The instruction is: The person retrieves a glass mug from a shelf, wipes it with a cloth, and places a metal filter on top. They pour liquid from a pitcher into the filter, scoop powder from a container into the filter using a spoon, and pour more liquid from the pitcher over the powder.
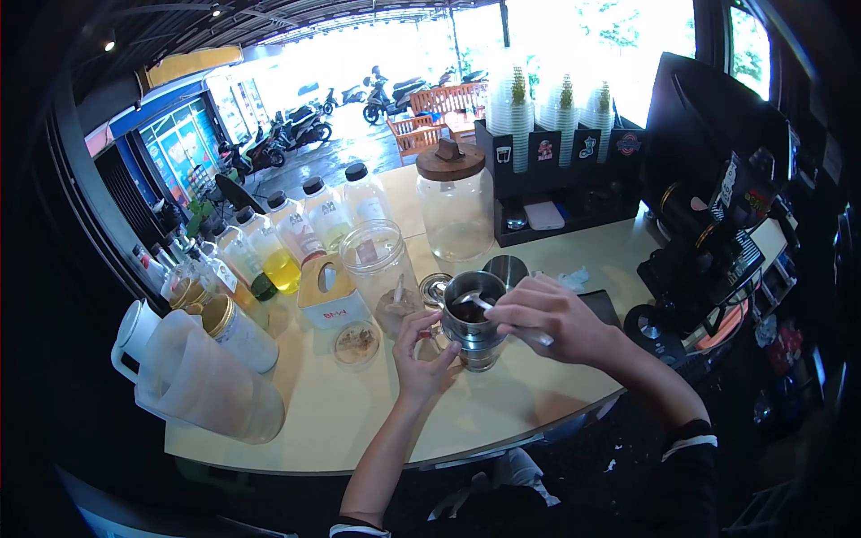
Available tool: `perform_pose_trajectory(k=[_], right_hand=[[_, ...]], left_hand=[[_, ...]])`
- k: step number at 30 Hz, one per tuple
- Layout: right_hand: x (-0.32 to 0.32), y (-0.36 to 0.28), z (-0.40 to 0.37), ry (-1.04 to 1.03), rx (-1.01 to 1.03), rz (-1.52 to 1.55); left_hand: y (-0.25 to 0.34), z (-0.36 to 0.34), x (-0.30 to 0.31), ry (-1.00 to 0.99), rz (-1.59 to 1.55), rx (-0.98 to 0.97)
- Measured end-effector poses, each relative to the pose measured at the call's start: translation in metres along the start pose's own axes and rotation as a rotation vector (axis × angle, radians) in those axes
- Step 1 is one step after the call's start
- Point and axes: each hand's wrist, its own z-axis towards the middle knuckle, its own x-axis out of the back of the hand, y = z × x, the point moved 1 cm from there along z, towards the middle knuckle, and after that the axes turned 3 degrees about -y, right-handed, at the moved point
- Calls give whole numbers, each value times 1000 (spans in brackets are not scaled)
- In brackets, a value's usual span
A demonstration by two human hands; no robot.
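Observation:
A metal coffee dripper (466, 334) stands on the table at the middle, on top of what looks like a glass cup (481, 362). Dark contents show inside it. My left hand (421, 360) grips the dripper from the left, thumb and fingers around its lower side and handle. Pinched in my right hand (558, 320) is a metal spoon (478, 300), its bowl end inside the dripper. A round metal lid (436, 289) lies behind it to the left, and a metal cup (508, 266) sits just behind.
Left of my hands are an open clear jar (372, 269), a shallow dish of brown powder (356, 344) and a BMW-marked box (332, 311). Plastic pitchers (211, 381) stand near the left edge. A lidded jar (456, 211) and black cup rack (560, 193) stand behind.

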Motion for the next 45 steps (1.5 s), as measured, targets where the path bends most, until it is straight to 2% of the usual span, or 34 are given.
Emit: perform_pose_trajectory(k=[2,5,7,9,13,16,19,21,22,25,26,28,29,31,33,35,38,42,45], right_hand=[[-1,0,-4,32,12,133],[9,0,1,19,-39,-32],[7,0,0,-12,-61,11],[7,-1,-2,-31,-36,184],[13,9,-2,15,-78,109],[13,13,-3,-17,-78,159],[20,11,-2,-40,-49,142],[22,15,-1,-35,-42,85],[23,16,-1,-25,-34,16],[21,15,-1,-77,-3,210],[23,17,0,-79,9,220],[26,18,3,-52,54,159],[25,21,3,-52,63,170],[21,28,3,-38,22,130],[21,25,0,-46,49,203],[22,27,0,-58,80,275],[23,35,-4,-21,52,173],[23,36,-6,-49,41,261],[20,41,-7,-21,27,245]], left_hand=[[0,0,0,0,6,2],[3,1,1,-2,15,9],[3,1,1,-5,18,9],[-1,1,1,-5,13,2],[-1,2,1,-8,49,-14],[-3,2,4,-10,48,-21],[15,8,4,-13,104,-64],[39,12,7,64,346,-201],[47,11,6,72,355,-203],[69,9,-11,18,372,-113],[73,9,-18,30,383,-110],[77,9,-33,27,487,56],[80,10,-38,36,498,61],[82,14,-46,75,588,156],[82,17,-48,132,625,107],[78,18,-47,80,480,209],[77,18,-46,81,469,236],[77,22,-43,52,426,210],[72,21,-39,52,522,146]])
